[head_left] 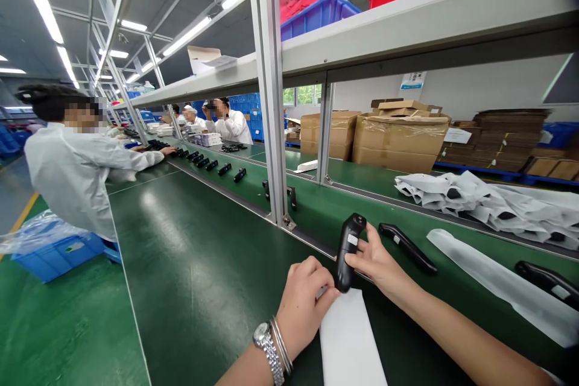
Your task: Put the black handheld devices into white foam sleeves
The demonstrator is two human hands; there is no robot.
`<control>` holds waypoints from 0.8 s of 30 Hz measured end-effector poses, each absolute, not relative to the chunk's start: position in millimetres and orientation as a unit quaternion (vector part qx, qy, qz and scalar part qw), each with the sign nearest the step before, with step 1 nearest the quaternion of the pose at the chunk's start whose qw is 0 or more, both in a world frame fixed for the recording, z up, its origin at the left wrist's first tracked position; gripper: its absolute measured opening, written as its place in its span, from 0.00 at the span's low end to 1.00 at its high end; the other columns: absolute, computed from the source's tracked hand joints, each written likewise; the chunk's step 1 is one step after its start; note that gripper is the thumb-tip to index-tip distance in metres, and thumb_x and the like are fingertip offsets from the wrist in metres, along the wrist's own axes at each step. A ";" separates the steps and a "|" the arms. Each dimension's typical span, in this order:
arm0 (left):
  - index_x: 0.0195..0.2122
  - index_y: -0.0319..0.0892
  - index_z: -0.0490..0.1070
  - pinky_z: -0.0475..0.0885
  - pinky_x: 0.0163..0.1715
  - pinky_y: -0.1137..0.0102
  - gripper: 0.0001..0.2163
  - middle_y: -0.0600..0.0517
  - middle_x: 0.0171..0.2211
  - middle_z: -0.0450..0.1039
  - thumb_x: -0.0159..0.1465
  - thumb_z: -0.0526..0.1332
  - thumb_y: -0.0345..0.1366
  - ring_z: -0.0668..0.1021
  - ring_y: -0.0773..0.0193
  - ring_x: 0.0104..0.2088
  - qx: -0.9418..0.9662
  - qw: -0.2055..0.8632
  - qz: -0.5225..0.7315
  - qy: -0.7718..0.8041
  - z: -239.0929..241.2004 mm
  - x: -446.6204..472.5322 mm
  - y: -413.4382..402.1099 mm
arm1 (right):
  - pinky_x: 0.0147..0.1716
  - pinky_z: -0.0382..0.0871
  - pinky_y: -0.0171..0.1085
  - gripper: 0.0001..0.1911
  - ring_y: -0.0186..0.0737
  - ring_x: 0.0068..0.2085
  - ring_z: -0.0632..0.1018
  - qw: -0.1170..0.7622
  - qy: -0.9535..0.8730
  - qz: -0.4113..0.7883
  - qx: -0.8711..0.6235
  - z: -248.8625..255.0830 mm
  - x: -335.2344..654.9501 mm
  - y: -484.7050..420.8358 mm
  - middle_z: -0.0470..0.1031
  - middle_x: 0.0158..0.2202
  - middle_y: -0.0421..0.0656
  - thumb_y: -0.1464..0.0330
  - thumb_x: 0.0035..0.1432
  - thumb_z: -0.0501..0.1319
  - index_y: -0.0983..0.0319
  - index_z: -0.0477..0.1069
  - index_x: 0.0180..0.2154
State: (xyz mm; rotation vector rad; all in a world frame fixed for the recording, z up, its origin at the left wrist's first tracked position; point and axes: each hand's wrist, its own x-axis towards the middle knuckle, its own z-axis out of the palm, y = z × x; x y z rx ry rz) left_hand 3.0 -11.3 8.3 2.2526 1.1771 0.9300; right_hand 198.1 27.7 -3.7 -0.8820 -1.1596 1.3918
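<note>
Beside the right hand (375,259), a black handset (407,247) and white sleeve (497,283) lie.

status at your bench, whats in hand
Right hand holding black handheld device upright. Left hand on white foam sheet. Second black device lying alongside.

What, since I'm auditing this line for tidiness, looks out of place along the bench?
The heap of crumpled white sleeves on the far bench stands out: they lie piled and overlapping, with black parts showing through, whereas the black devices farther along sit spaced in a neat row.
</note>
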 end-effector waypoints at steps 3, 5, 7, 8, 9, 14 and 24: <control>0.29 0.42 0.67 0.63 0.42 0.66 0.05 0.54 0.34 0.65 0.61 0.60 0.27 0.70 0.64 0.37 0.806 0.232 0.351 0.417 10.1 4.7 -13.7 | 0.37 0.74 0.47 0.50 0.48 0.39 0.80 0.527 -0.496 0.587 -0.362 -3.9 196.1 24.9 0.70 0.43 0.43 0.60 0.48 0.72 0.47 0.39 0.61; 0.29 0.42 0.67 0.63 0.43 0.67 0.05 0.53 0.36 0.64 0.61 0.59 0.26 0.69 0.64 0.39 0.802 0.247 0.361 0.407 11.1 5.7 -15.1 | 0.40 0.73 0.47 0.46 0.45 0.38 0.80 0.533 -0.508 0.580 -0.347 -4.5 192.9 24.5 0.69 0.46 0.43 0.60 0.49 0.71 0.47 0.42 0.59; 0.30 0.42 0.67 0.64 0.43 0.67 0.05 0.52 0.38 0.64 0.61 0.59 0.27 0.69 0.63 0.40 0.797 0.261 0.371 0.399 11.3 6.3 -15.7 | 0.42 0.72 0.45 0.42 0.41 0.37 0.79 0.537 -0.526 0.568 -0.336 -5.7 188.4 22.6 0.68 0.48 0.43 0.60 0.50 0.70 0.48 0.45 0.57; 0.30 0.42 0.67 0.64 0.43 0.67 0.05 0.52 0.38 0.64 0.62 0.59 0.27 0.69 0.62 0.40 0.794 0.266 0.376 0.397 11.2 6.3 -15.7 | 0.42 0.72 0.44 0.40 0.39 0.37 0.79 0.536 -0.535 0.562 -0.332 -6.8 186.1 21.1 0.68 0.48 0.43 0.60 0.51 0.70 0.48 0.46 0.57; 0.30 0.42 0.67 0.65 0.43 0.67 0.05 0.51 0.39 0.64 0.62 0.59 0.28 0.68 0.62 0.40 0.791 0.270 0.381 0.395 11.2 6.3 -15.7 | 0.42 0.71 0.43 0.39 0.38 0.38 0.78 0.533 -0.543 0.557 -0.332 -8.0 183.8 19.3 0.68 0.48 0.43 0.60 0.53 0.69 0.48 0.46 0.57; 0.31 0.42 0.66 0.66 0.42 0.67 0.06 0.50 0.39 0.62 0.65 0.55 0.32 0.68 0.62 0.40 0.773 0.269 0.428 0.383 13.1 5.4 -17.7 | 0.43 0.70 0.41 0.22 0.41 0.45 0.74 0.473 -0.584 0.566 -0.341 -13.1 175.5 9.1 0.69 0.50 0.44 0.53 0.62 0.58 0.53 0.60 0.54; 0.28 0.42 0.65 0.66 0.42 0.69 0.08 0.51 0.37 0.61 0.65 0.56 0.34 0.69 0.63 0.41 0.668 0.285 0.524 0.444 13.0 3.9 -9.2 | 0.36 0.69 0.39 0.20 0.41 0.31 0.77 0.361 -0.549 0.700 -0.278 10.5 163.8 -10.5 0.76 0.29 0.43 0.52 0.53 0.66 0.64 0.74 0.34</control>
